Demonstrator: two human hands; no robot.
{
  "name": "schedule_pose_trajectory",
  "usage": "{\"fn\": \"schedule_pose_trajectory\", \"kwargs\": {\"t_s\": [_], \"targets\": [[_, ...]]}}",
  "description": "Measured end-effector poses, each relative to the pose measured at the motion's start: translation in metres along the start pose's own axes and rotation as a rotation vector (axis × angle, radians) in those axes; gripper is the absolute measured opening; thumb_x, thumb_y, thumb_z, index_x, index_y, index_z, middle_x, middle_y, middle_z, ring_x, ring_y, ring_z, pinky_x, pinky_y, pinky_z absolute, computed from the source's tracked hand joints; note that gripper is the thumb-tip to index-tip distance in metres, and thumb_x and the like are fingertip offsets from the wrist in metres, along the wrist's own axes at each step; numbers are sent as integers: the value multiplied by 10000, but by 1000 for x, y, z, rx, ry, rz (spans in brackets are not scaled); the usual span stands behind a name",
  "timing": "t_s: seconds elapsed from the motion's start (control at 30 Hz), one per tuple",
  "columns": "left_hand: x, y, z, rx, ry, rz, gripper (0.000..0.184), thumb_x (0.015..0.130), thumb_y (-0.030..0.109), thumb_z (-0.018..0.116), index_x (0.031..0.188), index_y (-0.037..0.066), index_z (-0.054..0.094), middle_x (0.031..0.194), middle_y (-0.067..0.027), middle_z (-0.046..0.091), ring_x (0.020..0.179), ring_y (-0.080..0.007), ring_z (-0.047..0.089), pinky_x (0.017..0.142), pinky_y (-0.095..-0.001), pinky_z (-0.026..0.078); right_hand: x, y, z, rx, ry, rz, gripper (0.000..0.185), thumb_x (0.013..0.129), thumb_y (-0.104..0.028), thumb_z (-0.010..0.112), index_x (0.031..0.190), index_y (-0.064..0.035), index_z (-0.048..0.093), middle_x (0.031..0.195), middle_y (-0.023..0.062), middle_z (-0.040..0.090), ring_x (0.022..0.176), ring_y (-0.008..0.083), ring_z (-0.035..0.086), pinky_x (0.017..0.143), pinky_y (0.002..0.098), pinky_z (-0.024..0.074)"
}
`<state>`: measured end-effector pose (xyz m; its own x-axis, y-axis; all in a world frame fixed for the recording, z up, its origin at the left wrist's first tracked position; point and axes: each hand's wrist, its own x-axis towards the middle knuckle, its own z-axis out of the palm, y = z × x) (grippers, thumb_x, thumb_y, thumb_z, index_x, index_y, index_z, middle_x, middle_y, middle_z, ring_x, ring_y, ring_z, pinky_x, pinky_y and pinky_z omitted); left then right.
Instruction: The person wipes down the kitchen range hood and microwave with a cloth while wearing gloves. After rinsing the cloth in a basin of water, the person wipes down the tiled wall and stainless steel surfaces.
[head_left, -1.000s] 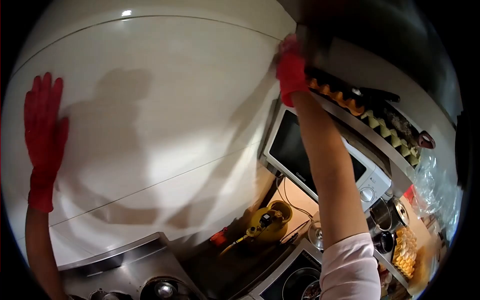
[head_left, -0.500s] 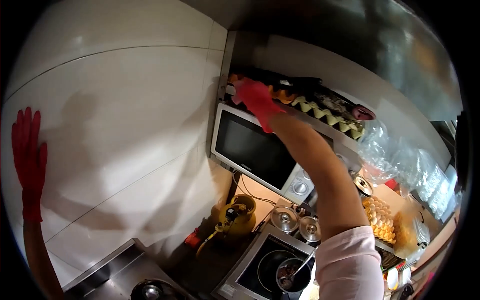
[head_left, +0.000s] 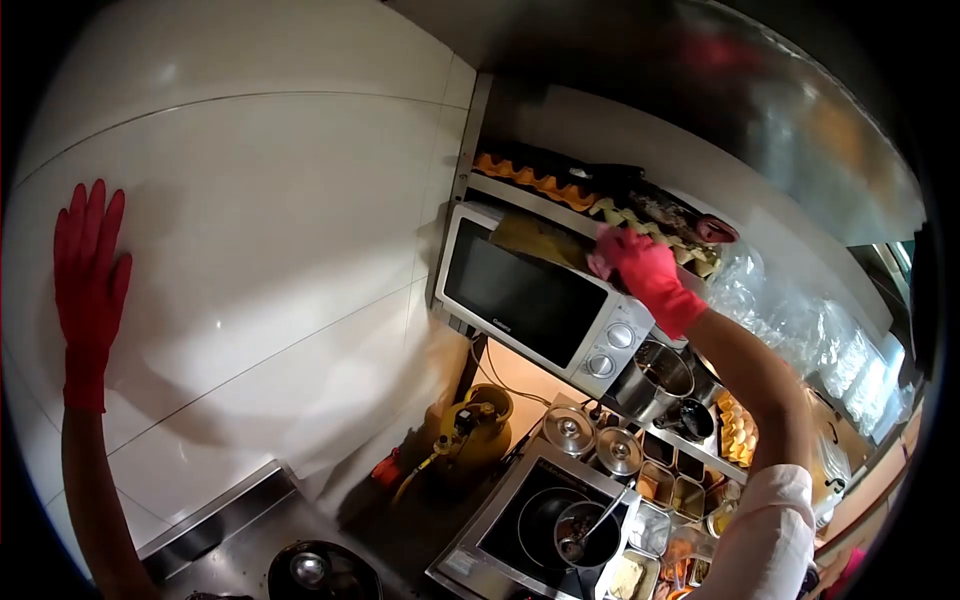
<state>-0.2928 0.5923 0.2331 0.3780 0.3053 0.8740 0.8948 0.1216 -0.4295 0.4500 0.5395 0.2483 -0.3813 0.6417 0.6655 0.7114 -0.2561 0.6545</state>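
Observation:
My left hand (head_left: 92, 275), in a red rubber glove, lies flat against the white tiled wall (head_left: 290, 190) with its fingers stretched out. In the matching glove, my right hand (head_left: 645, 270) is closed on a crumpled pink cloth (head_left: 603, 255). It is at the front edge of the steel shelf (head_left: 530, 192), above the right end of the microwave (head_left: 525, 285). Just behind that hand sit a pale egg tray (head_left: 700, 255) and, farther left, an orange egg tray (head_left: 535, 180). The glove hides part of the shelf edge.
Below the microwave are a yellow gas cylinder (head_left: 478, 425) and a cooktop with a small pot (head_left: 585, 535) and a spoon in it. Steel pots (head_left: 655, 380), food containers and eggs (head_left: 738, 430) stand at right. Clear plastic bags (head_left: 840, 345) hang beyond my right arm.
My right hand has slid rightward along the shelf edge with the cloth, from the left end to above the microwave's right side. My left hand stays on the wall; the view has shifted slightly.

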Motion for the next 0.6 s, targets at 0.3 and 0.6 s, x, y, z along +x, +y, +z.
{"fn": "schedule_pose_trajectory", "kwargs": {"t_s": [0.3, 0.6], "targets": [[0, -1, 5, 34, 17, 10, 731, 914, 14, 616, 1594, 154, 386, 1669, -55, 341, 1557, -276, 272, 1285, -476, 203, 176, -101, 113, 84, -124, -37, 242, 831, -293, 711, 988, -113, 752, 1122, 185, 676, 934, 366, 715, 735, 482, 578], [-1, -3, 7, 36, 21, 2, 722, 925, 20, 617, 1595, 159, 386, 1671, -54, 338, 1557, -282, 272, 1283, -473, 204, 126, -50, -61, 596, 212, 261, 327, 921, -354, 628, 1191, -173, 670, 1130, 152, 713, 957, 363, 712, 773, 493, 571]]}}
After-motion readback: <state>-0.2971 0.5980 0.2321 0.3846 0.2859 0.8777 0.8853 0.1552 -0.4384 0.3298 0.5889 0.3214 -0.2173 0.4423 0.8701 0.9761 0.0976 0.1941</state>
